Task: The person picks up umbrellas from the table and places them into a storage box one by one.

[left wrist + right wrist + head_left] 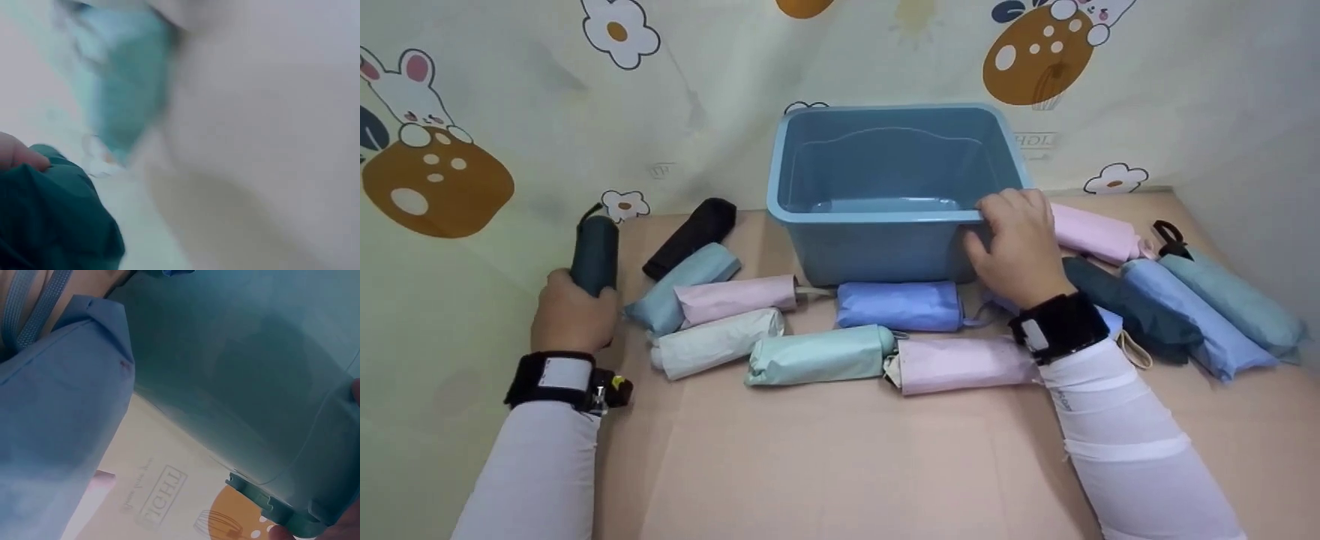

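Observation:
My left hand [574, 319] grips a dark green folded umbrella [595, 255], held upright at the left side with its strap at the top. In the left wrist view its dark green fabric [62, 219] shows at the lower left under a fingertip. My right hand [1021, 244] holds the front right rim of a blue plastic bin [877, 251], thumb outside and fingers over the edge. The bin's inside floor, as far as it shows, is bare. A blue folded umbrella [62, 410] lies near the right wrist, beside the bin's wall [242, 382].
Folded umbrellas lie around the bin: black [690, 238], teal [684, 289], white [720, 343], mint [821, 356], blue [896, 305] and pink [967, 365]. Several more, including a dark one [1132, 309], lie at right. A patterned sheet [720, 97] hangs behind.

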`<action>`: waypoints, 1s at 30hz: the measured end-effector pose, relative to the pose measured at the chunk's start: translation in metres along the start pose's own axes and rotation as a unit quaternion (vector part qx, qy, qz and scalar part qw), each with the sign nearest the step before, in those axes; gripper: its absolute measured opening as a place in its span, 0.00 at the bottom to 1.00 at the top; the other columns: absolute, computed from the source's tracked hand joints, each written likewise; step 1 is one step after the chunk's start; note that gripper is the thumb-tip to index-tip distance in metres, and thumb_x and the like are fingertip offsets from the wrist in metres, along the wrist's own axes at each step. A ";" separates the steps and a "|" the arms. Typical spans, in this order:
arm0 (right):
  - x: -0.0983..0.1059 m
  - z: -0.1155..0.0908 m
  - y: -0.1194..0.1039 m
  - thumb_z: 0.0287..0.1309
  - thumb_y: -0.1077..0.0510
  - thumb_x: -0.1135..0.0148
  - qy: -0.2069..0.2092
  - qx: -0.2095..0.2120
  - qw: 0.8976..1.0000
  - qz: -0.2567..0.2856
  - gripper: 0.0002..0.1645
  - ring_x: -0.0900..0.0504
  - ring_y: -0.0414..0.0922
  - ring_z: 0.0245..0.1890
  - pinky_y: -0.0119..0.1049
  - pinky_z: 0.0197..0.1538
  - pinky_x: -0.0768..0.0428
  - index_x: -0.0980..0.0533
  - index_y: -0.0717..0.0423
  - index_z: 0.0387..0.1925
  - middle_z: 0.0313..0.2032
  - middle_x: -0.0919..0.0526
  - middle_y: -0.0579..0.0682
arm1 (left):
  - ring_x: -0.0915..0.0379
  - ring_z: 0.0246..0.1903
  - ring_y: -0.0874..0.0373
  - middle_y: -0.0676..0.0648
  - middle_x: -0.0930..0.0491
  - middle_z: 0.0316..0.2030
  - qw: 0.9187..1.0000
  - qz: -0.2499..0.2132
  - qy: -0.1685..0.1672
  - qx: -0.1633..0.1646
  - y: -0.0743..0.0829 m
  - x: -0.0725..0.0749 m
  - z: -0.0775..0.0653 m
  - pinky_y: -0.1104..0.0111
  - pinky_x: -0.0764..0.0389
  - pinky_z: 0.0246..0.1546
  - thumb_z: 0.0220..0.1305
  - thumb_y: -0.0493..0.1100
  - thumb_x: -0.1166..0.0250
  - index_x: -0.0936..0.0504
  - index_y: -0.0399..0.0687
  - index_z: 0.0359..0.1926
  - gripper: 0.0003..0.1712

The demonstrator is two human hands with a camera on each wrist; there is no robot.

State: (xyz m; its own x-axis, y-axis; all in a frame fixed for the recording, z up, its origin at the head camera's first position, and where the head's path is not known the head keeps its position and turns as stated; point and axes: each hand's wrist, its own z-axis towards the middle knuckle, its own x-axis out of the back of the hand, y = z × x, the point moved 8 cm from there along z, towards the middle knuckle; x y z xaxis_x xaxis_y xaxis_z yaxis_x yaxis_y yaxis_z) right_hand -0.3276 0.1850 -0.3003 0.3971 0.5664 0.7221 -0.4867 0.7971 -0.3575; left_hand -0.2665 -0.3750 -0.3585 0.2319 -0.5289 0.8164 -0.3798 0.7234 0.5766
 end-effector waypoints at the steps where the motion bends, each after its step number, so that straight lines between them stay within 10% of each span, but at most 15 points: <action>1: 0.000 0.000 0.000 0.59 0.59 0.34 -0.002 -0.001 1.000 0.001 0.11 0.30 0.62 0.48 0.56 0.59 0.35 0.21 0.65 0.39 0.39 0.19 0.61 | 0.20 0.42 0.36 0.24 0.23 0.53 1.000 -0.010 0.007 -0.012 0.010 0.003 -0.002 0.59 0.22 0.30 0.74 0.51 0.48 0.43 0.23 0.73 0.40; 15: 0.001 0.001 -0.004 0.61 0.56 0.34 0.000 0.001 1.000 0.000 0.12 0.29 0.62 0.45 0.55 0.55 0.32 0.21 0.64 0.36 0.38 0.17 0.61 | 0.22 0.57 0.40 0.31 0.24 0.65 0.972 -0.150 0.019 -0.179 0.192 0.009 -0.055 0.45 0.20 0.58 0.77 0.53 0.48 0.46 0.45 0.82 0.39; 25: -0.003 0.001 -0.002 0.60 0.57 0.32 -0.008 -0.017 1.000 0.001 0.12 0.29 0.61 0.46 0.55 0.56 0.32 0.20 0.63 0.37 0.39 0.17 0.60 | 0.21 0.60 0.48 0.36 0.30 0.72 0.947 -0.197 -0.078 -0.243 0.295 -0.055 -0.067 0.52 0.16 0.56 0.81 0.49 0.47 0.60 0.56 0.86 0.43; 30: -0.002 0.001 -0.004 0.61 0.54 0.33 -0.005 -0.018 1.000 -0.010 0.12 0.29 0.61 0.47 0.56 0.59 0.34 0.21 0.61 0.35 0.39 0.17 0.59 | 0.25 0.65 0.49 0.38 0.35 0.76 0.952 -0.170 -0.107 -0.233 0.316 -0.090 -0.059 0.55 0.20 0.62 0.81 0.49 0.47 0.63 0.53 0.86 0.45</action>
State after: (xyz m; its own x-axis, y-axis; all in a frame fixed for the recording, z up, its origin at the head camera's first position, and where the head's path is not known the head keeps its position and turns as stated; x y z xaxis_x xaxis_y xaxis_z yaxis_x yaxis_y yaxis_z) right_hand -0.3276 0.1798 -0.2997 0.3982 0.5491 0.7348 -0.4510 0.8147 -0.3644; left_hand -0.3542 -0.0724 -0.2476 0.0650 -0.8097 0.5832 0.1337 0.5863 0.7990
